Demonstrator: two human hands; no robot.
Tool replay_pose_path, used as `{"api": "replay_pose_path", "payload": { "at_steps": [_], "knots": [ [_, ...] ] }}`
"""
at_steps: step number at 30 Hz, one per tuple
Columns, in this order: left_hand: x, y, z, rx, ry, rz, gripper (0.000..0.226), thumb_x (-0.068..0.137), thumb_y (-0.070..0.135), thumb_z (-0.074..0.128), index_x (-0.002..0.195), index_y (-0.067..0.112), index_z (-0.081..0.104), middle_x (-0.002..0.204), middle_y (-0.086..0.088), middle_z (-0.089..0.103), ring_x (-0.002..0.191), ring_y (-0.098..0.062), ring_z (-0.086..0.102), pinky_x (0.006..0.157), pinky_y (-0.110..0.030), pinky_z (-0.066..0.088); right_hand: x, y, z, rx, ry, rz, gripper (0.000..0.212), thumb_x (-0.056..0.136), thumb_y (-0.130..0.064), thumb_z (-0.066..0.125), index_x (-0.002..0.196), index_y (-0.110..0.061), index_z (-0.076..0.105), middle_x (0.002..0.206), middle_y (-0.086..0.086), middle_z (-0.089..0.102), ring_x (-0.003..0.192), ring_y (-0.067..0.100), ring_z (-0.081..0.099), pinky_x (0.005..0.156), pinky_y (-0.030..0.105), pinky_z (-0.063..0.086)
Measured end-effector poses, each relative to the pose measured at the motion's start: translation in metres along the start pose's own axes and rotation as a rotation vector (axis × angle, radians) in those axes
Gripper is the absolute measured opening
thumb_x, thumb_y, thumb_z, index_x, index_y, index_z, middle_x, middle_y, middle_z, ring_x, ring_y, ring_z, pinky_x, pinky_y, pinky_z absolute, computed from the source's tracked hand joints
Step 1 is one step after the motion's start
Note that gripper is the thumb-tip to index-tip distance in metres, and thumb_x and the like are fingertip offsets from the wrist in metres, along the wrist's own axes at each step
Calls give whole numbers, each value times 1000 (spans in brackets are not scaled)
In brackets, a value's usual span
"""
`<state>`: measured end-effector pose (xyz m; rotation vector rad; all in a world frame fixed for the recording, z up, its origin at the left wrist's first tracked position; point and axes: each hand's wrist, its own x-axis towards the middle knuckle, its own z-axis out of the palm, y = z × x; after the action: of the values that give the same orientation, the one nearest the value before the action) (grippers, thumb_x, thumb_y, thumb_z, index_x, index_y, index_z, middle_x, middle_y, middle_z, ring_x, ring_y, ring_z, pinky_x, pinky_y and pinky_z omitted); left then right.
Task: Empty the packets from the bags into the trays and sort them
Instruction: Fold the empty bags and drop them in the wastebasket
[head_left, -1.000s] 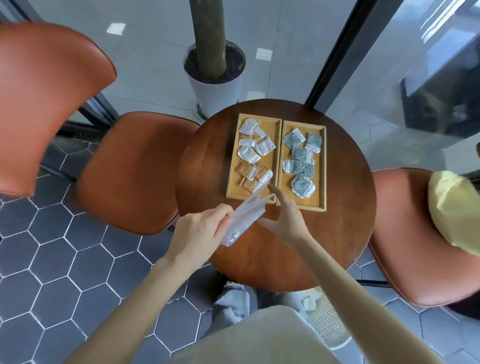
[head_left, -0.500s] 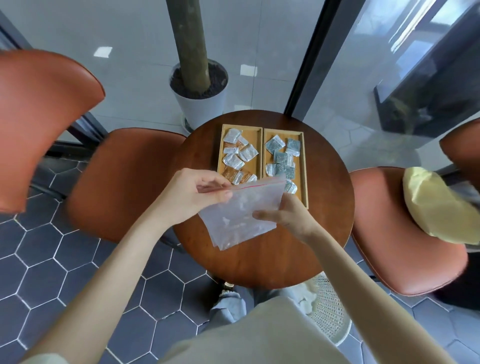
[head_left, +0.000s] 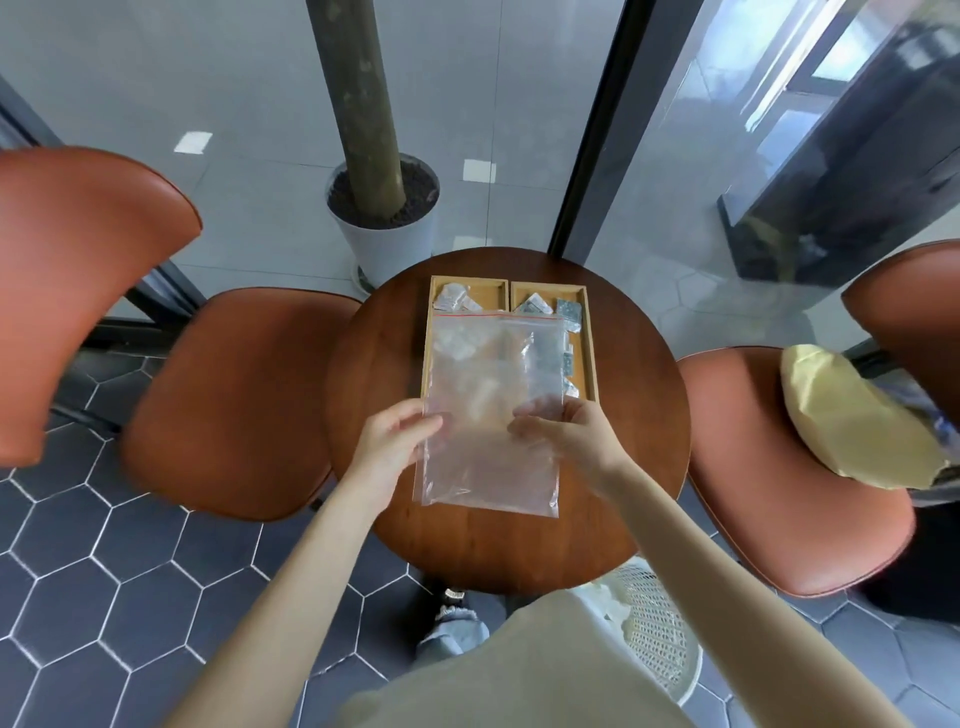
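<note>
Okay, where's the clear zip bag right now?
In the head view, the clear zip bag is held flat between the left hand and right hand, above the round table, covering most of both wooden trays.

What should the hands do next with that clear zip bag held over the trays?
Probably set it aside on the table. The clear plastic zip bag looks empty, the left hand and right hand pinch its sides, and it covers both wooden trays where the foil packets need sorting.

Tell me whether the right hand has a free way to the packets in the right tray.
Probably not yet: the right hand grips the clear bag, which is spread over most of the right tray and its packets. It must let go first.
</note>
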<state>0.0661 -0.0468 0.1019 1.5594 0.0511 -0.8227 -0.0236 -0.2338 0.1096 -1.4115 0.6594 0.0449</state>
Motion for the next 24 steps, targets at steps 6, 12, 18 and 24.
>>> {"api": "replay_pose_path", "payload": {
  "at_steps": [6, 12, 18, 24],
  "knots": [
    [-2, -2, 4, 66, 22, 5, 19, 84, 2, 60, 94, 17, 68, 104, -12, 70, 99, -26, 67, 93, -39, 51, -9, 6, 1, 73, 67, 73, 8, 81, -7, 66, 85, -8, 72, 73, 0, 73, 69, 13, 68, 62, 21, 54],
    [-9, -5, 12, -17, 43, 0, 19, 84, -3, 58, 97, 8, 66, 106, -18, 69, 94, -24, 69, 87, -37, 55, -23, 13, 1, 136, 234, 40, 27, 84, -11, 64, 110, -2, 62, 89, 13, 73, 84, 24, 67, 81, 38, 55],
    [-15, -3, 24, 147, 23, 105, 61, 85, -2, 59, 135, 28, 41, 108, -13, 68, 102, -23, 65, 94, -39, 50, -37, 16, -8, 23, 315, -123, 39, 87, -8, 62, 121, -25, 52, 80, 5, 71, 71, 2, 68, 67, 14, 53],
    [-31, 3, 43, 685, -9, 332, 40, 86, 7, 60, 125, 14, 56, 128, -6, 61, 116, -21, 58, 85, -21, 44, -55, 14, -31, -181, 168, -99, 44, 72, -5, 76, 115, -8, 65, 103, 8, 70, 92, 18, 65, 73, 11, 50]
  ]
}}
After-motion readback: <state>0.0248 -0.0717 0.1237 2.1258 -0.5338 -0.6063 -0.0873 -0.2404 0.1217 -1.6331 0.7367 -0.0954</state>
